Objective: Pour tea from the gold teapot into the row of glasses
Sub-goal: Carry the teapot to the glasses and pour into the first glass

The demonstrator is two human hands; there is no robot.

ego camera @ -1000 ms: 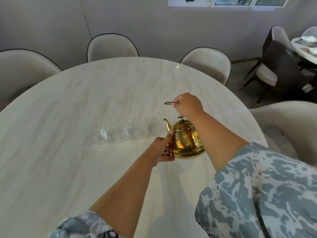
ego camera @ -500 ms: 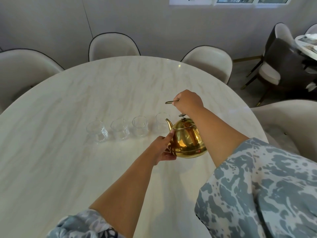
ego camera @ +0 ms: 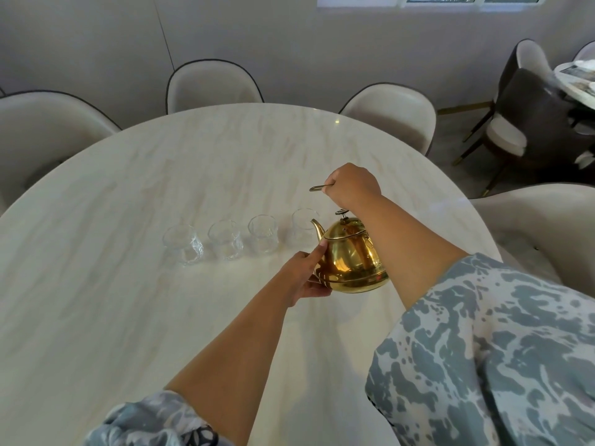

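Gold teapot: polished, mirror-bright, round-bellied; domed lid with small dark knob; curved spout aimed at nearest glass. Held above desk, body tilted slightly toward row of glasses.
Right hand: above teapot, fist closed round thin metal handle, end protruding beyond knuckles.
Left hand: cupped against teapot's side below spout, fingers pressed to metal.
Glasses: four, clear, upright, in line leading away from spout; nearest one just behind spout tip.
Desk: pale marble, beneath teapot.
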